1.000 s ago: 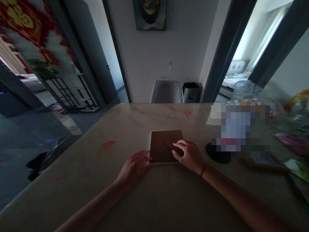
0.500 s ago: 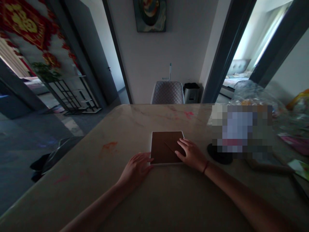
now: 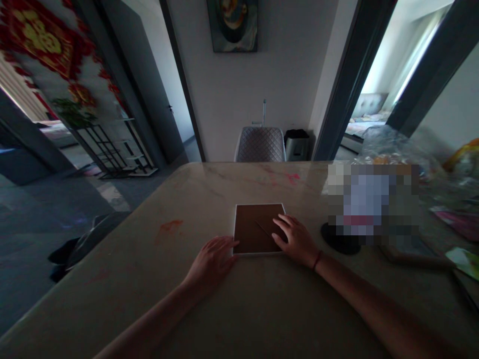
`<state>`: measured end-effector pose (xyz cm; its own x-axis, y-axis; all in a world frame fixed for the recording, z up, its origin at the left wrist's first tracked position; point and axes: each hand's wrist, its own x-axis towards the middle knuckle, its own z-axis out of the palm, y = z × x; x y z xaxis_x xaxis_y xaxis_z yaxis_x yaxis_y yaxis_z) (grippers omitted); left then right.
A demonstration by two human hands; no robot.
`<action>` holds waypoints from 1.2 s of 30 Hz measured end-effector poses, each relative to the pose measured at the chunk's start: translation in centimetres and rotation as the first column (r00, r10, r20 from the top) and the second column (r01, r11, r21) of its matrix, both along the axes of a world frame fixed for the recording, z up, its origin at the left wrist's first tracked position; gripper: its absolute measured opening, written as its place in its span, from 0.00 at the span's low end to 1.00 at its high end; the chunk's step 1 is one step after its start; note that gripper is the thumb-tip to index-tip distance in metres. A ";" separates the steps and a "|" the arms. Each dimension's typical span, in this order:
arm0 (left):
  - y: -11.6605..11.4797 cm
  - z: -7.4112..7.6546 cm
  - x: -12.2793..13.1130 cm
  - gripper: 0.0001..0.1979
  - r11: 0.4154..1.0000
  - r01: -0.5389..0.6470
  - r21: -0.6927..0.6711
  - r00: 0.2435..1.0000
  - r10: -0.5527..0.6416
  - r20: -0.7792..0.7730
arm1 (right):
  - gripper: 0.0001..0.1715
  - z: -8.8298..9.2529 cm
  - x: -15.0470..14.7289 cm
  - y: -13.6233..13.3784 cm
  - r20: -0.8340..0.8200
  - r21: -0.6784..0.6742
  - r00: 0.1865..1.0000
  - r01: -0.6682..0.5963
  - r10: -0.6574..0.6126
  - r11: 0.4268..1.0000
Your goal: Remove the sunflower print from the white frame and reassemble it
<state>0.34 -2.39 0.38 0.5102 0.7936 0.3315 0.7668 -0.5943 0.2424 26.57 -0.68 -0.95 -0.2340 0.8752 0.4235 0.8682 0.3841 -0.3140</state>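
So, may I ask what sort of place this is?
Probably a home, perhaps its dining area: a marbled table, a quilted chair at the far side and what looks like a bed in the background.

Brown panel [image 3: 248, 232], squarish, pale-edged, flat near scene's middle; thin stick [image 3: 263, 229] slanting over it, far-left to near-right.

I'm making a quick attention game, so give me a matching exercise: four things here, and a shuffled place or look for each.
1. brown panel
2. left hand
3. right hand
4. quilted chair

A. beyond the far edge of the table
B. reddish band at the wrist
C. white-edged, flat on the tabletop
D. at the panel's left edge

Pairs: 1-C, 2-D, 3-B, 4-A
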 end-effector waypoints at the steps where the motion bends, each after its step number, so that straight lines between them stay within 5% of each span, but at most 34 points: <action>1: 0.0 0.0 0.0 0.17 1.000 0.003 -0.001 1.000 -0.003 -0.006 | 0.25 -0.1 0.1 0.1 -0.015 -0.001 1.000 -0.004 0.004 1.000; 36: 0.0 0.0 0.1 0.19 1.000 -0.001 -0.023 0.999 0.001 -0.036 | 0.31 -0.3 0.4 0.4 0.019 -0.092 0.999 -0.046 0.048 0.995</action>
<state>0.49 -2.40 0.35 0.5207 0.8014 0.2944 0.7759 -0.5880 0.2284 26.97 -0.24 -1.26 -0.2836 0.8978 0.3369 0.8570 0.3949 -0.3310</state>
